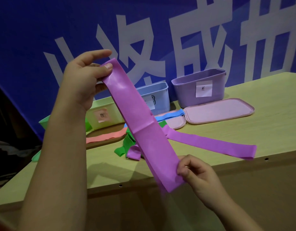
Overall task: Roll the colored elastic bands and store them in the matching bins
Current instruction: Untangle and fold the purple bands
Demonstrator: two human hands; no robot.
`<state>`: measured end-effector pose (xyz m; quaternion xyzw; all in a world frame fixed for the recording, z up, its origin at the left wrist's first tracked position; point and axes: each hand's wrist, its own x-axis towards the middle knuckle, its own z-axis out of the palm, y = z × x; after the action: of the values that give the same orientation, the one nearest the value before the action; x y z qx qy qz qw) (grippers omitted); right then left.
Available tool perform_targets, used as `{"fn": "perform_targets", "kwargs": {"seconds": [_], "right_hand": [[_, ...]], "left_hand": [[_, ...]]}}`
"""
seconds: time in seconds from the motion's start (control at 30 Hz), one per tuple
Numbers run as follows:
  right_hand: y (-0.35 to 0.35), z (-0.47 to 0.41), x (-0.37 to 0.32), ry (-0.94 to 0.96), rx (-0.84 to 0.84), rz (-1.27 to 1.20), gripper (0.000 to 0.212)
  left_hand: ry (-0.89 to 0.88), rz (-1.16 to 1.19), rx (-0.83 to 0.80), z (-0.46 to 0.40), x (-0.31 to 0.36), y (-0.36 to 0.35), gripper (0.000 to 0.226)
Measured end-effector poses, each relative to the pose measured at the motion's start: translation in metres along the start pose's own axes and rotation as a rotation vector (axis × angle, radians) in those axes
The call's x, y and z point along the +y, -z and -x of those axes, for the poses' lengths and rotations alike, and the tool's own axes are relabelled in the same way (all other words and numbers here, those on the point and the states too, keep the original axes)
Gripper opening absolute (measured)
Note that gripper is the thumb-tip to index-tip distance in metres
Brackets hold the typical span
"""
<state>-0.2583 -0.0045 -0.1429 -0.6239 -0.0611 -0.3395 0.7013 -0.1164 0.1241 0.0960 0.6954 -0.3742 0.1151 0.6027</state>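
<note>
A purple band (pixel 144 124) is held stretched in the air, pinched at its lower end by the right hand (pixel 195 174) and at its upper end by the left hand (pixel 84 75). Beyond, on the wooden table (pixel 269 130), other bands are seen before the yellow bin (pixel 102 112), blue bin (pixel 159 97) and purple bin (pixel 199 87), whose contents are hidden.

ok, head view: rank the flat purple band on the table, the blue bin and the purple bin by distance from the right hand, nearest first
From the right hand, which pinches the lower end of the held purple band:
1. Flat purple band, on the table just above and right of the hand.
2. Blue bin, farther back, centre.
3. Purple bin, back right by the wall. Blue and purple bins are close; purple looks slightly deeper.
</note>
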Motion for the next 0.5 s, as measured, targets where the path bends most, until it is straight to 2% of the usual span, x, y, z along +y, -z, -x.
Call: {"fn": "perform_targets", "kwargs": {"seconds": [0.13, 0.27, 0.37, 0.5], "right_hand": [[-0.002, -0.001, 0.002, -0.005, -0.059, 0.007, 0.031], [-0.007, -0.002, 0.008, -0.025, -0.111, 0.049, 0.026], [-0.010, -0.004, 0.012, -0.124, -0.096, -0.066, 0.029], [-0.011, -0.005, 0.011, -0.166, -0.061, -0.070, 0.028]], "left_hand": [[0.015, 0.016, 0.049, -0.002, 0.000, -0.001, 0.031], [0.008, 0.016, 0.032, -0.003, 0.002, -0.003, 0.031], [-0.003, 0.012, 0.023, -0.002, 0.006, -0.004, 0.031], [-0.015, 0.011, 0.035, -0.001, 0.012, -0.002, 0.030]]}}
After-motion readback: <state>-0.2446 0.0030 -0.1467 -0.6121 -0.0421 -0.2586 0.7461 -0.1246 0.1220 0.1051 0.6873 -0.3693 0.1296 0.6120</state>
